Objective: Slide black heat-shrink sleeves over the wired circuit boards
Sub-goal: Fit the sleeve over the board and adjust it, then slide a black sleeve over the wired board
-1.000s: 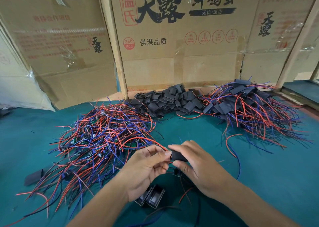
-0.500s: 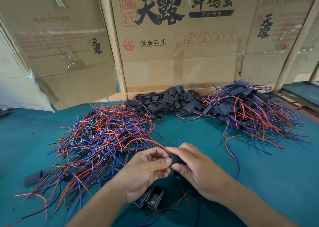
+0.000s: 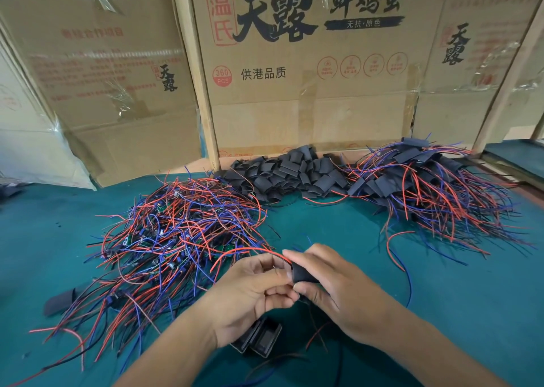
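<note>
My right hand [image 3: 338, 292] grips a black heat-shrink sleeve [image 3: 303, 273] between thumb and fingers above the green table. My left hand [image 3: 250, 292] pinches the wired board at the sleeve's left mouth; the board itself is hidden, and its red wire [image 3: 244, 252] arcs out to the left. A tangle of bare boards with red and blue wires [image 3: 176, 239] lies to the left. Loose black sleeves [image 3: 288, 174] are heaped at the back centre. Boards with sleeves on them [image 3: 435, 186] are piled at the back right.
Cardboard boxes [image 3: 309, 77] wall off the back of the green table [image 3: 471, 313]. Two small black open cases [image 3: 262, 339] sit under my left wrist. A stray flat sleeve [image 3: 59, 301] lies at the left. Loose wires [image 3: 397, 254] trail to the right of my hands.
Both hands have lifted slightly and stayed together, and the sleeve has turned a little in my right fingers. The piles have not moved.
</note>
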A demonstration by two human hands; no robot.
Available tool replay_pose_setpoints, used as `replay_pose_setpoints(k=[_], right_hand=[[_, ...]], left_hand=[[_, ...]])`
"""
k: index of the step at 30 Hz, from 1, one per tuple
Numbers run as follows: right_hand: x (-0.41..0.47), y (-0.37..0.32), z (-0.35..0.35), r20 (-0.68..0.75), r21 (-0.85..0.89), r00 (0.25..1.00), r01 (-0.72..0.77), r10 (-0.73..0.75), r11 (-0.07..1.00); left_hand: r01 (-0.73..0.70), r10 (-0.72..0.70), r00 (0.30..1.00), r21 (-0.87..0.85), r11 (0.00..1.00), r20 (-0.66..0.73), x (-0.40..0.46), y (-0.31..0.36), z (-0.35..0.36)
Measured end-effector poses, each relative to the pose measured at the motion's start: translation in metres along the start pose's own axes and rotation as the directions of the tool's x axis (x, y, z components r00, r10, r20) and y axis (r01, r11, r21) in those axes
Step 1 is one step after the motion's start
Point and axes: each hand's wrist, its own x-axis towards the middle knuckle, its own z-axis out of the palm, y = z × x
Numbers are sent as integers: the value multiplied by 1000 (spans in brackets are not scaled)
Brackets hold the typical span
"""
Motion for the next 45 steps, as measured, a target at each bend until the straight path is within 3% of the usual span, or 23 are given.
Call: replay_pose_setpoints(k=[4,8,13,21,26,28,31,34,39,43,45], right_hand=[[1,2,-2,-35,-104,999,32,-36,994],[2,-1,-1,-47,-168,996,65,-73,984],[-3,9,-6,-55,64,998,-20,24,998],[2,12,-25,-84,250,980,-155,180,956],[17,40,-69,-285,260,887,-294,364,920],[37,66,-103,-333,145,852,-376,403,915],[72,120,-159,-385,-41,777,-552,497,833],[101,167,-193,-492,-116,674,-678,551,726],[109,214,-187,-444,-364,639,-769,627,526],[107,205,-177,-619,-447,613,-789,492,421],[114,186,-168,-642,-452,660,-738,391,502]], left_hand=[[-13,14,996,-21,1000,84,-2,2,1],[-79,81,996,58,995,-22,1,-5,10],[-175,178,983,59,983,-49,3,-7,8],[-214,223,973,140,967,-50,9,-7,5],[-243,308,939,332,911,-157,7,0,4],[-244,375,912,511,824,-169,8,0,-1],[-243,476,874,755,608,-102,8,1,-5],[-249,508,860,835,491,-42,9,2,-6],[-228,553,833,907,353,-6,10,6,-9],[-113,594,805,982,149,3,7,7,-17],[-9,619,785,999,49,-24,6,10,-20]])
